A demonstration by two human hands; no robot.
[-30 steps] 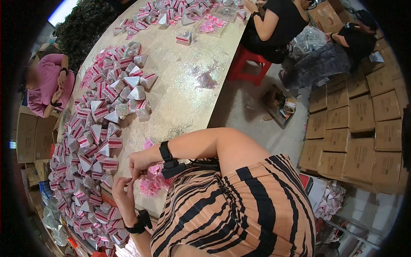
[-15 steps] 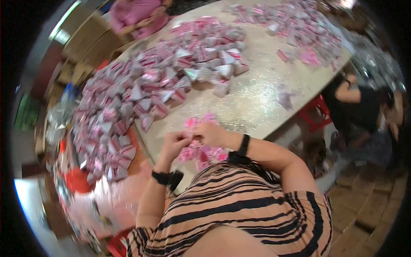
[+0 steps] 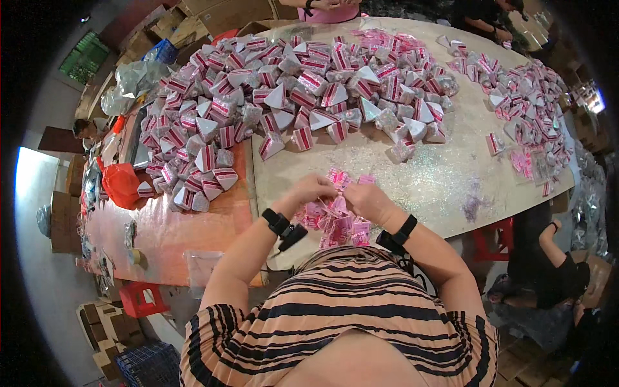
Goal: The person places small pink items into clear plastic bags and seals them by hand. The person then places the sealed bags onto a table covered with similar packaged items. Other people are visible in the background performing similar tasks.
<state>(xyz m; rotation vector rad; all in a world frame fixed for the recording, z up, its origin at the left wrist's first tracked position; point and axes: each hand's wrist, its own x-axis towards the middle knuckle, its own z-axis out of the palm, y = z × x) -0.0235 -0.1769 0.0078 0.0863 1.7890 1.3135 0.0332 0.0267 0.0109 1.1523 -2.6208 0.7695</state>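
My left hand (image 3: 314,189) and my right hand (image 3: 373,202) meet close together over the near edge of the table, fingertips almost touching. The fingers of both are pinched together. What they grip is too small and too covered by the fingers to make out. Beneath and around them lies a loose pile of small pink and white printed cards (image 3: 335,226), some showing just beyond the fingertips. Farther off spreads a large heap of wedge-shaped packets (image 3: 303,97), white and silvery with dark pink stripes, in clear wrapping.
A second heap of striped packets (image 3: 529,106) covers the table's right end. Left stands an orange-pink table (image 3: 167,235) with a red bag (image 3: 121,186) and a tape roll (image 3: 134,257). Red stools (image 3: 143,298) are below. Co-workers sit at the far edge and at right (image 3: 548,274).
The view has swung and levelled, so the heaps and tables sit differently in it. My hands stay together over the pink cards, their fingertips now slightly apart.
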